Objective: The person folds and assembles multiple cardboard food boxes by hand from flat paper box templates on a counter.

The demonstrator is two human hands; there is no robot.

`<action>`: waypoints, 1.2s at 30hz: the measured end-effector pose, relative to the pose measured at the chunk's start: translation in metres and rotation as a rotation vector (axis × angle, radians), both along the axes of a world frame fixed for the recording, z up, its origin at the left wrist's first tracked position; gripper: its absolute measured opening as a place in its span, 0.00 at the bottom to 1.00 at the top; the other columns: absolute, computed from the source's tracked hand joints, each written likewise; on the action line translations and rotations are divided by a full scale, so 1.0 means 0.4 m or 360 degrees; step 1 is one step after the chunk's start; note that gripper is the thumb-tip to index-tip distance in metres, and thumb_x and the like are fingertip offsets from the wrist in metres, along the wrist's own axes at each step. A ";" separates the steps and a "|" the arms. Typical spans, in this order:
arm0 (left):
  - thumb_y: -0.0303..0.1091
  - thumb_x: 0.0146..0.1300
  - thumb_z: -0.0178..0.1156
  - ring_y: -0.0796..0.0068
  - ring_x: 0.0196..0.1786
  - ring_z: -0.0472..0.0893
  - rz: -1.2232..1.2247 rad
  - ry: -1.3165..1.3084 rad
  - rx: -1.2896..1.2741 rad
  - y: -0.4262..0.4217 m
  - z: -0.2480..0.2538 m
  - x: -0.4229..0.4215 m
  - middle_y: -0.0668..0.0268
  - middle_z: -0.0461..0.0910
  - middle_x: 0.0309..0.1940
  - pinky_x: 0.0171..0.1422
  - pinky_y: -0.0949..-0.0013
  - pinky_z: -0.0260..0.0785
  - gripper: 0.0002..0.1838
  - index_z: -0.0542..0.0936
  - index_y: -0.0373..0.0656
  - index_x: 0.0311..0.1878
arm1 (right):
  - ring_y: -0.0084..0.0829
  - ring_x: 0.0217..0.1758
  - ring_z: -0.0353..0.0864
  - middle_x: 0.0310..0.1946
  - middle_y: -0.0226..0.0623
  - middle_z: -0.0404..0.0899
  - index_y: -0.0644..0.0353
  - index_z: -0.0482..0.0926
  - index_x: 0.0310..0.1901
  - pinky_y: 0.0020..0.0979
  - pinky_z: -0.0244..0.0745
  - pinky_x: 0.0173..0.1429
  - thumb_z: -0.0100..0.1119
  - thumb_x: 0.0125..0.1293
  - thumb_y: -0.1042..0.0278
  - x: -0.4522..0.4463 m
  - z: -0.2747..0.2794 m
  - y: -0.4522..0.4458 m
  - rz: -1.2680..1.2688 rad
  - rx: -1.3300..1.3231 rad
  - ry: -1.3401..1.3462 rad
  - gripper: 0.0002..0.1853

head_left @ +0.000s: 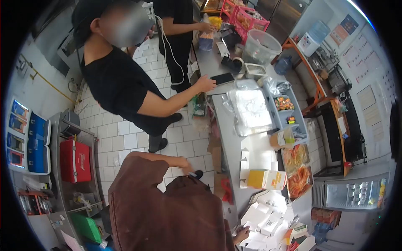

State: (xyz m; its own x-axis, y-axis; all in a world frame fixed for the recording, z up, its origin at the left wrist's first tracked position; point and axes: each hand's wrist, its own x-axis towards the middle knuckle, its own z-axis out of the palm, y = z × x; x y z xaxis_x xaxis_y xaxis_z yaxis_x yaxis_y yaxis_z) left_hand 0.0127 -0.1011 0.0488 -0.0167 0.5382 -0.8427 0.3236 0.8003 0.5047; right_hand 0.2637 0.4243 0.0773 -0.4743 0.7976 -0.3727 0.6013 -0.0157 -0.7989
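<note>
Along white floor tiles (109, 130) runs a long, smooth grey counter (227, 147), a jumbled pile of white cardboard boxes (257, 215) at its near end. Our right hand (241, 234), the nearer, lies at the pile's left edge; our left hand (183, 164) is apart from the counter. We cannot tell whether either grips anything.
</note>
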 end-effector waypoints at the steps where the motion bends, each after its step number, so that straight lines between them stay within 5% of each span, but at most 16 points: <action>1: 0.54 0.65 0.60 0.52 0.51 0.84 0.0084 -0.0143 -0.0205 0.013 0.072 0.005 0.51 0.79 0.62 0.53 0.53 0.83 0.40 0.62 0.58 0.79 | 0.23 0.21 0.75 0.21 0.33 0.75 0.62 0.73 0.30 0.23 0.69 0.21 0.59 0.75 0.41 -0.007 0.016 0.051 0.0004 0.0046 0.0002 0.28; 3: 0.64 0.64 0.62 0.60 0.49 0.84 0.0275 -0.0377 -0.0418 0.041 0.151 -0.003 0.55 0.79 0.57 0.50 0.51 0.83 0.41 0.62 0.67 0.78 | 0.24 0.21 0.76 0.21 0.34 0.76 0.63 0.74 0.31 0.23 0.68 0.20 0.61 0.74 0.43 -0.043 0.045 0.139 -0.0046 0.0134 0.0065 0.27; 6: 0.70 0.66 0.58 0.74 0.35 0.80 0.0636 -0.0761 -0.0381 -0.027 0.208 0.010 0.67 0.77 0.40 0.40 0.61 0.81 0.36 0.68 0.62 0.70 | 0.24 0.18 0.75 0.19 0.37 0.76 0.65 0.72 0.27 0.24 0.66 0.18 0.61 0.75 0.50 -0.022 -0.040 0.178 -0.0165 0.0025 0.0167 0.26; 9: 0.72 0.66 0.56 0.77 0.33 0.78 0.0910 -0.1114 -0.0285 -0.038 0.238 0.047 0.70 0.76 0.36 0.38 0.65 0.81 0.37 0.68 0.59 0.70 | 0.26 0.21 0.72 0.23 0.37 0.80 0.64 0.79 0.32 0.29 0.68 0.25 0.64 0.74 0.53 -0.034 0.076 0.112 -0.0089 0.0077 0.0120 0.21; 12: 0.71 0.68 0.54 0.77 0.32 0.78 0.0797 -0.0849 -0.0197 0.006 0.349 0.046 0.71 0.76 0.36 0.37 0.64 0.80 0.36 0.68 0.57 0.70 | 0.25 0.20 0.71 0.22 0.37 0.80 0.64 0.78 0.30 0.29 0.67 0.24 0.64 0.74 0.53 -0.042 0.085 0.104 -0.0148 0.0051 0.0107 0.21; 17: 0.66 0.68 0.53 0.71 0.36 0.78 0.0671 -0.0510 -0.0127 0.031 0.432 0.031 0.64 0.76 0.39 0.37 0.60 0.79 0.38 0.67 0.55 0.74 | 0.30 0.27 0.79 0.28 0.40 0.85 0.67 0.83 0.38 0.30 0.74 0.32 0.64 0.73 0.54 -0.034 0.066 0.115 -0.0101 0.0159 -0.0113 0.19; 19: 0.64 0.69 0.53 0.69 0.38 0.78 0.0547 -0.0318 0.0003 0.043 0.468 0.031 0.61 0.78 0.40 0.36 0.60 0.78 0.39 0.64 0.56 0.77 | 0.26 0.22 0.77 0.23 0.36 0.79 0.64 0.77 0.33 0.25 0.69 0.23 0.64 0.73 0.49 -0.039 0.025 0.134 -0.0154 0.0179 0.0094 0.23; 22: 0.55 0.73 0.55 0.52 0.50 0.83 0.0420 -0.0195 0.0252 0.077 0.493 0.028 0.50 0.80 0.55 0.51 0.53 0.79 0.37 0.62 0.51 0.79 | 0.23 0.19 0.75 0.20 0.34 0.75 0.63 0.74 0.31 0.23 0.65 0.19 0.64 0.73 0.48 -0.032 0.017 0.128 -0.0213 0.0160 0.0191 0.24; 29: 0.53 0.80 0.43 0.41 0.62 0.76 0.0285 0.0119 0.0912 0.128 0.436 0.027 0.42 0.79 0.58 0.66 0.48 0.68 0.29 0.65 0.52 0.78 | 0.23 0.16 0.71 0.18 0.34 0.72 0.63 0.70 0.27 0.23 0.58 0.17 0.64 0.74 0.53 -0.069 0.075 0.079 -0.0281 0.0191 0.0219 0.24; 32: 0.55 0.81 0.42 0.37 0.56 0.78 0.0277 0.0221 0.0860 0.137 0.374 0.019 0.38 0.77 0.54 0.63 0.46 0.69 0.31 0.66 0.45 0.75 | 0.22 0.16 0.70 0.18 0.34 0.72 0.63 0.71 0.27 0.24 0.58 0.17 0.65 0.73 0.51 -0.080 0.085 0.067 -0.0309 0.0232 0.0194 0.25; 33: 0.65 0.79 0.35 0.36 0.58 0.78 0.0244 0.0141 0.0535 0.165 0.471 -0.009 0.37 0.77 0.53 0.63 0.45 0.69 0.37 0.68 0.44 0.73 | 0.22 0.15 0.70 0.18 0.33 0.72 0.63 0.71 0.27 0.23 0.58 0.17 0.65 0.73 0.51 -0.081 0.088 0.065 -0.0319 0.0249 0.0173 0.25; 36: 0.77 0.72 0.30 0.36 0.59 0.78 0.0260 0.0145 0.0200 0.195 0.464 -0.012 0.37 0.80 0.54 0.66 0.45 0.70 0.50 0.67 0.40 0.74 | 0.22 0.17 0.69 0.18 0.32 0.71 0.64 0.72 0.28 0.24 0.61 0.20 0.65 0.73 0.50 -0.075 0.101 0.057 -0.0304 0.0278 0.0124 0.25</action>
State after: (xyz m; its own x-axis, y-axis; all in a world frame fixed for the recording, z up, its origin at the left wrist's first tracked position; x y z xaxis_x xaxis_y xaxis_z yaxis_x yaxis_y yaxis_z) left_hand 0.0079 -0.0232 0.2343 -0.1855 0.6228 -0.7601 0.2435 0.7785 0.5785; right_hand 0.2337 0.4471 0.1175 -0.3311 0.9244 -0.1896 0.5373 0.0195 -0.8431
